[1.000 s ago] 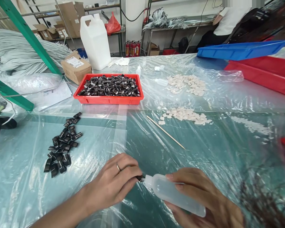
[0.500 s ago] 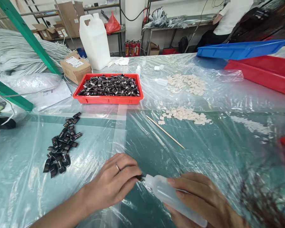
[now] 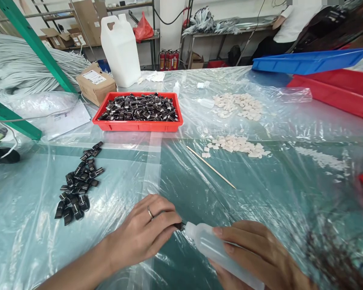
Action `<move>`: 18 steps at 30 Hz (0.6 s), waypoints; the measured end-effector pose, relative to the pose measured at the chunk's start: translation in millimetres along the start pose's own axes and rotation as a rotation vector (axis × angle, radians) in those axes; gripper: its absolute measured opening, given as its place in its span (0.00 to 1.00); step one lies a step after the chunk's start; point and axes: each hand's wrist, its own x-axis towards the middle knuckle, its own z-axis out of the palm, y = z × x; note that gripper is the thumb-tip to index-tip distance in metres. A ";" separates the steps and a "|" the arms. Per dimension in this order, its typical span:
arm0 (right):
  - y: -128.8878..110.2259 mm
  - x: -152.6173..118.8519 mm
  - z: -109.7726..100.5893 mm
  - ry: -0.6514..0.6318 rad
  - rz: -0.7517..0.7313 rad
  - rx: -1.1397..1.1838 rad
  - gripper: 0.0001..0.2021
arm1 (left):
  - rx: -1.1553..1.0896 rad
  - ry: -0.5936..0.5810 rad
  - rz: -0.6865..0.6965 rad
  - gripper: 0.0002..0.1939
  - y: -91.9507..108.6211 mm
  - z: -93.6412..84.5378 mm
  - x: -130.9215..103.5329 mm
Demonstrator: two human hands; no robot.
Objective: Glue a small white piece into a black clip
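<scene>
Between the fingertips of my left hand (image 3: 151,229) is a small black piece (image 3: 178,226), mostly hidden by the fingers. My right hand (image 3: 254,249) is wrapped round a translucent squeeze bottle (image 3: 216,245), tilted so its nozzle points left at the black piece. The nozzle tip meets or nearly touches the piece; I cannot tell which. Similar black pieces lie in a loose pile (image 3: 78,181) left of my left hand. A thin wooden stick (image 3: 211,167) rests on the sheet beyond the hands, close to several small whitish pieces (image 3: 237,146).
A red tray (image 3: 137,127) full of black pieces stands at the back. Behind it are a white jug (image 3: 122,56) and a cardboard box (image 3: 96,84). More whitish pieces (image 3: 238,105) lie further back. Blue (image 3: 308,63) and red (image 3: 345,90) trays sit at right. A person (image 3: 293,24) stands beyond.
Both hands, the bottle and the black piece keep almost the same position. The view has shifted very slightly.
</scene>
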 end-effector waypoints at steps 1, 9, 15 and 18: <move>1.0 -4.2 0.7 0.002 0.017 0.016 0.20 | 0.000 -0.001 -0.001 0.03 0.2 0.1 -0.1; 6.1 -17.8 -2.4 -0.039 0.323 0.266 0.31 | -0.017 -0.008 -0.031 0.05 0.1 -0.9 -2.1; 30.2 -4.9 9.1 0.190 0.790 0.687 0.16 | 0.002 -0.030 -0.001 0.05 -3.0 -3.0 -2.4; 45.2 -2.9 19.3 0.119 0.929 0.788 0.17 | -0.005 -0.022 -0.016 0.05 -5.1 -1.6 -4.2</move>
